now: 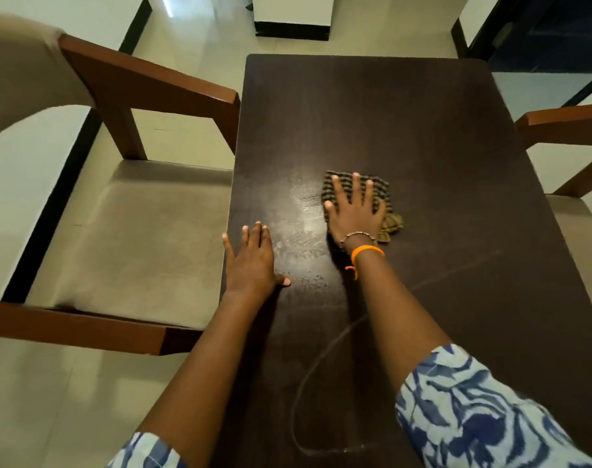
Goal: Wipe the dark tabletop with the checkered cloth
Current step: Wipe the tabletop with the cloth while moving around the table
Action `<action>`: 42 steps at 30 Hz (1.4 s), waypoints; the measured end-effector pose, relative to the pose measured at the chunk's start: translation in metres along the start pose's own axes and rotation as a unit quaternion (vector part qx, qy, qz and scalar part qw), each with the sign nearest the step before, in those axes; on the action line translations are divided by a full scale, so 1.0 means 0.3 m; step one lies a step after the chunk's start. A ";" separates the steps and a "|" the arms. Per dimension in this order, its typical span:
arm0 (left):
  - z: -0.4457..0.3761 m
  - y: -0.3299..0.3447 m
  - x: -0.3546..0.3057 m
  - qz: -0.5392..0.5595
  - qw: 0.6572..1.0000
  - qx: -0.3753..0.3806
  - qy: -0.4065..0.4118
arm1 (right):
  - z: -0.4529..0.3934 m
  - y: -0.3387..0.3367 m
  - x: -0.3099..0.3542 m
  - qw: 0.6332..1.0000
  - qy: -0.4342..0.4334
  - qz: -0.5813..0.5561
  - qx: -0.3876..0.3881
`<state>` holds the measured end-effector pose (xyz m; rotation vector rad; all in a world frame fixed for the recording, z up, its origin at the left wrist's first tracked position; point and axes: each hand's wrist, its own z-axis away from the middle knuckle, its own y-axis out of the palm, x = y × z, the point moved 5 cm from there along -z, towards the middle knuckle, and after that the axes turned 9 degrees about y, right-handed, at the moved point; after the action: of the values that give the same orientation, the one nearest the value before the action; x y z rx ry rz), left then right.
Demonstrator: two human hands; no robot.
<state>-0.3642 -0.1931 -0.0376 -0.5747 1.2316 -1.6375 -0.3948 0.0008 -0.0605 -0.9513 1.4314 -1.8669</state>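
A dark brown rectangular tabletop (406, 123) fills the middle of the view. The checkered cloth (382, 187), brown and tan, lies folded near the table's centre. My right hand (353, 211) presses flat on the cloth with its fingers spread. My left hand (250, 261) rests flat on the tabletop at its left edge, fingers straight, holding nothing. A pale dusty or damp smear (301, 231) shows on the surface between the two hands.
A wooden armchair with a beige seat (129, 238) stands close against the table's left side. Another wooden armchair's arm (565, 121) reaches the right edge. Light tiled floor (193, 49) surrounds the table, with white walls and dark skirting beyond.
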 end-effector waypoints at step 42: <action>0.067 0.005 0.216 0.126 0.991 -0.042 -0.015 | -0.117 0.125 0.606 0.972 -0.191 0.066 0.120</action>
<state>-0.3743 -0.2599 -0.0427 -0.4728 1.2985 -1.3676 -0.5257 -0.1353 -0.0694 -1.0015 0.9899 -1.6068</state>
